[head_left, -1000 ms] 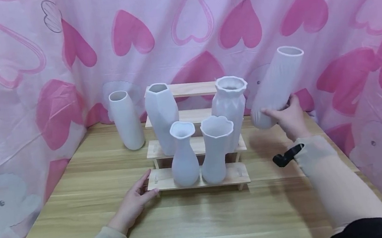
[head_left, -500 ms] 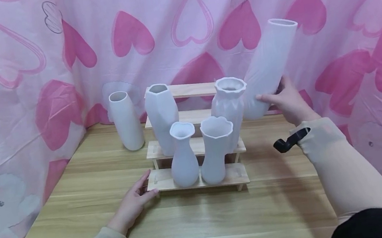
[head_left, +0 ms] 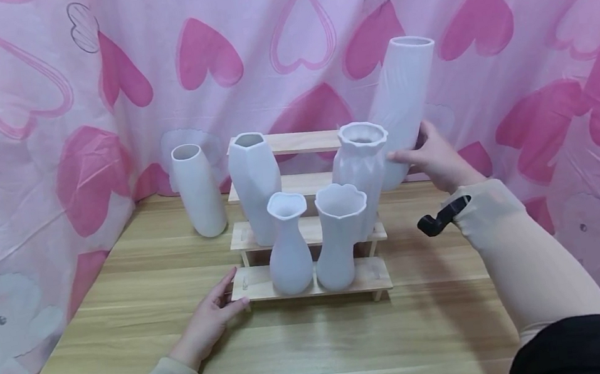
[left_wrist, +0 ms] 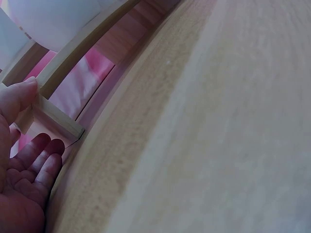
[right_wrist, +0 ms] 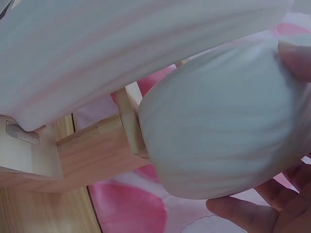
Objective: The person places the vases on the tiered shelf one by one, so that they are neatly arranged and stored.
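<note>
The tall vase [head_left: 403,88] is being shifted leftward, clamped in the fingers [right_wrist: 238,209] of the right hand [head_left: 441,159]; the rack [head_left: 311,228] (pinched by the left hand [head_left: 205,322]) is apparently being approached.

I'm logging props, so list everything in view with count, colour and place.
Wooden stand: one, pale, on the table
Short vases: two, white, on the lowest step
Middle vases: two, white, on the second step
Side vase: one, white, left of the stand
Held vase: one, white, tilted at the stand's right rear
Table: one, light brown, under the stand
Curtain: count unclear, pink with hearts, behind the table
Wrist devices: two, black, one per wrist
Dark cloth: one, black, up the right arm
Sleeves: two, beige, over the forearms
Left hand: one, bare, gripping the lowest step's left end
Right hand: one, bare, gripping the held vase
</note>
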Demonstrator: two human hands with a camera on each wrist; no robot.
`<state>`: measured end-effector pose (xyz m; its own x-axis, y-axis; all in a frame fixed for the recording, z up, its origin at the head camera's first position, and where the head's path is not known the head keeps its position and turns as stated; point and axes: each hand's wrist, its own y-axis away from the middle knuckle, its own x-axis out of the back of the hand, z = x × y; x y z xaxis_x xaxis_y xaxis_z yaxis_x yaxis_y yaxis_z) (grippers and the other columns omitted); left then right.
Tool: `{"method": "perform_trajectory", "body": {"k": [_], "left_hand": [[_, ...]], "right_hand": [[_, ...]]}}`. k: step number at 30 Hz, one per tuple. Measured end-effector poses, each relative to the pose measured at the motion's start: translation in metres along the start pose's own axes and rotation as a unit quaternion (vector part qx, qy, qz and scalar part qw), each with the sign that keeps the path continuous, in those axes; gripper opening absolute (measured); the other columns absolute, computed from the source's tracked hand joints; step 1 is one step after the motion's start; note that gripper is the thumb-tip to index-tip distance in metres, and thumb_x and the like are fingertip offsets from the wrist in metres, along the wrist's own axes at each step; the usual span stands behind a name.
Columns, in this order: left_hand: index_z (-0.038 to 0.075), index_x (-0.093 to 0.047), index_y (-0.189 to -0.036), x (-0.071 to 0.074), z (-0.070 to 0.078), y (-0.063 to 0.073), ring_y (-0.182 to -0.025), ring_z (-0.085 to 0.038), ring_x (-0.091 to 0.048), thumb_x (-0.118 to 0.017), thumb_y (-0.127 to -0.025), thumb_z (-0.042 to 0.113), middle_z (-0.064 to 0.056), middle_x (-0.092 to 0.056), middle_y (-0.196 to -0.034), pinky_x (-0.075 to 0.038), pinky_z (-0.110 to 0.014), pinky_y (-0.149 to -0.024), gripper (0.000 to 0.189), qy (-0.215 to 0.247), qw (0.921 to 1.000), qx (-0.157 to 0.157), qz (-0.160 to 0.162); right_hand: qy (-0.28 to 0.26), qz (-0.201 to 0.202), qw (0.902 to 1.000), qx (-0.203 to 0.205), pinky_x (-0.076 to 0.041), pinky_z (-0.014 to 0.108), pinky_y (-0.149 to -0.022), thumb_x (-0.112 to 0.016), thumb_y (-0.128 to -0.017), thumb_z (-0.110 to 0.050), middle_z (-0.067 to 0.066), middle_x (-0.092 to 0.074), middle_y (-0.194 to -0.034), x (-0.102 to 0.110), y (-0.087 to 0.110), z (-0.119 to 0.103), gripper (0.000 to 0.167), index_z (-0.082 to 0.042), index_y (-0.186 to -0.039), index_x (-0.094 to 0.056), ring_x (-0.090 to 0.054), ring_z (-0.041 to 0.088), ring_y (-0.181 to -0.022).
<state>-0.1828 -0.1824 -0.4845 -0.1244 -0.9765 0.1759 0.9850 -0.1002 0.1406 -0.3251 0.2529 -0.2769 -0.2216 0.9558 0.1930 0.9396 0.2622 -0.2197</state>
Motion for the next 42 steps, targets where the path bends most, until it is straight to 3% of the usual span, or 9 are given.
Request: {"method": "perform_trajectory", "body": {"k": [11,28,42], "left_hand": [[0.017,-0.029,-0.152,-0.0016,-0.0030,-0.0006,-0.115,-0.024,-0.047,-0.075,-0.084,0.021,-0.016,-0.047,-0.135,-0.042,-0.023,-0.092,0.082,0.011,0.9998,-0.018,0.001],[0.021,-0.029,-0.152,-0.0004,-0.0012,0.0009,-0.120,-0.025,-0.044,-0.075,-0.084,0.025,-0.015,-0.044,-0.140,-0.040,-0.023,-0.094,0.082,0.007,0.9999,-0.010,-0.002],[0.023,-0.029,-0.152,-0.0005,0.0014,0.0009,-0.123,-0.026,-0.042,-0.075,-0.085,0.025,-0.014,-0.043,-0.141,-0.037,-0.029,-0.099,0.081,0.004,1.0000,-0.003,-0.002]], "right_hand": [[0.022,-0.007,0.9997,-0.012,-0.057,0.039,-0.074,-0.073,-0.084,-0.004,0.011,-0.052,-0.123,-0.0053,-0.0064,-0.0020,0.062,-0.013,-0.135,-0.039,-0.060,0.023,-0.102],[0.019,-0.026,0.9995,-0.002,-0.056,0.034,-0.077,-0.075,-0.083,-0.006,0.012,-0.052,-0.125,-0.0026,-0.0076,0.0007,0.062,-0.014,-0.135,-0.042,-0.058,0.024,-0.106],[0.032,-0.006,0.9994,-0.011,-0.055,0.034,-0.079,-0.074,-0.085,-0.009,0.011,-0.051,-0.130,-0.0086,-0.0076,0.0006,0.063,-0.015,-0.137,-0.038,-0.056,0.024,-0.110]]}}
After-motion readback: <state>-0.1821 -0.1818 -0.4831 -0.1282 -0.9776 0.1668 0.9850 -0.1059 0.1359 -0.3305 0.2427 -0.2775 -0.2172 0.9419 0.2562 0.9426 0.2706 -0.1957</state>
